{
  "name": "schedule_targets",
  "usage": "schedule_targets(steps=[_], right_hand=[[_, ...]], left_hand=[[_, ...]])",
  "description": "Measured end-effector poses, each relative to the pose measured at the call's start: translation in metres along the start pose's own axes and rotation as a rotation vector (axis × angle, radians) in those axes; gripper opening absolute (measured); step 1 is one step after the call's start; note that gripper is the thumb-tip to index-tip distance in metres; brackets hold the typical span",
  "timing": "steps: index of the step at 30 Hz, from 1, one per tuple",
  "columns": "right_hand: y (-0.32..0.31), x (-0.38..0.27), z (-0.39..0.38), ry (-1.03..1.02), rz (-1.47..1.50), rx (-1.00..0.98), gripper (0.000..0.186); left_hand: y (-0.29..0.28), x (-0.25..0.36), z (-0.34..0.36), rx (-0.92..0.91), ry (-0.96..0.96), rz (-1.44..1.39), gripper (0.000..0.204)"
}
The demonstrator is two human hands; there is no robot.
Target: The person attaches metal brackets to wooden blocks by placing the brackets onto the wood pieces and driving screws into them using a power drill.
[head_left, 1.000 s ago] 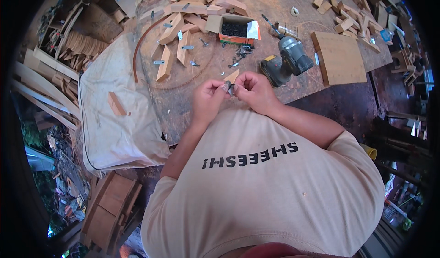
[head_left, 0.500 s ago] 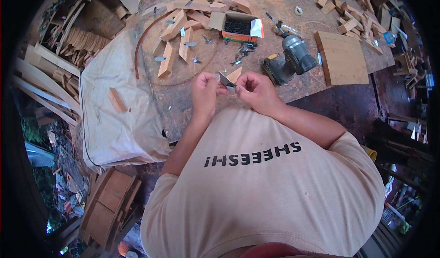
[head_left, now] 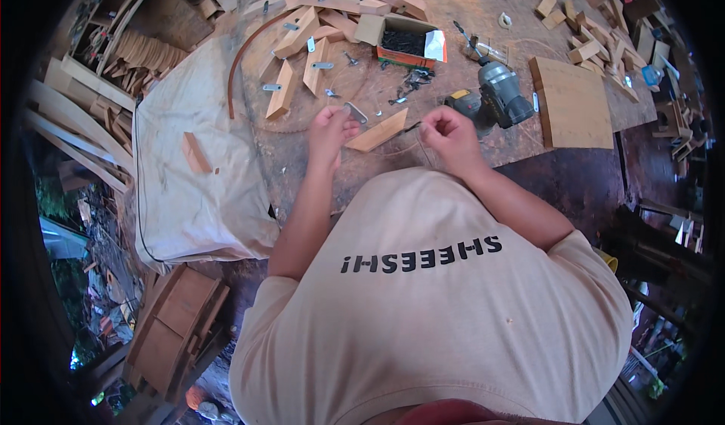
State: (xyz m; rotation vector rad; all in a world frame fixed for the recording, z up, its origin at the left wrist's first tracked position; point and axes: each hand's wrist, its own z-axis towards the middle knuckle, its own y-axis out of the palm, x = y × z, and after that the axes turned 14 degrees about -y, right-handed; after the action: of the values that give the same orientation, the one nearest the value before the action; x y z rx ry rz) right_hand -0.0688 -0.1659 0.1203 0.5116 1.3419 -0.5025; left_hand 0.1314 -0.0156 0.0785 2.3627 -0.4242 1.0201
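My left hand (head_left: 330,136) pinches a small grey metal plate (head_left: 356,112) with a rounded end. To its right, my right hand (head_left: 451,134) holds a thin black screw (head_left: 412,127) between thumb and fingertips, its end pointing left. Between the two hands an angled-end wooden block (head_left: 380,130) lies on the worn workbench (head_left: 294,176). Just beyond my right hand rests a cordless driver (head_left: 501,97) with a dark battery. An open cardboard box (head_left: 404,44) of black screws stands farther back, with loose screws (head_left: 414,80) spilled in front of it.
Wooden blocks (head_left: 281,89), some with metal plates attached, are grouped at the back left. A square wooden board (head_left: 572,104) and a heap of small offcuts (head_left: 593,44) occupy the right. A pale cloth (head_left: 204,206) covers a surface at left, with one block (head_left: 195,152) on it.
My hands have moved apart, left hand leftward with the plate, right hand rightward with the screw. The block between them now shows more fully. The whole view has shifted slightly.
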Motion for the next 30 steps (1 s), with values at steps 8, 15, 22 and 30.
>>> schedule_targets(steps=[8, 15, 22, 30], right_hand=[[-0.07, 0.046, -0.027, 0.285, -0.82, -0.472, 0.016], [-0.056, 0.066, -0.04, 0.059, -0.836, -0.369, 0.014], [-0.032, 0.053, -0.008, 0.092, -0.839, -0.557, 0.014], [-0.002, 0.043, 0.017, 0.013, -0.703, -0.521, 0.032]], left_hand=[[-0.011, -0.024, 0.049, -0.013, -0.076, 0.427, 0.011], [-0.007, -0.034, 0.058, -0.071, -0.072, 0.501, 0.012], [-0.009, -0.034, 0.063, -0.15, -0.044, 0.595, 0.036], [-0.011, -0.035, 0.065, -0.207, -0.027, 0.646, 0.043]])
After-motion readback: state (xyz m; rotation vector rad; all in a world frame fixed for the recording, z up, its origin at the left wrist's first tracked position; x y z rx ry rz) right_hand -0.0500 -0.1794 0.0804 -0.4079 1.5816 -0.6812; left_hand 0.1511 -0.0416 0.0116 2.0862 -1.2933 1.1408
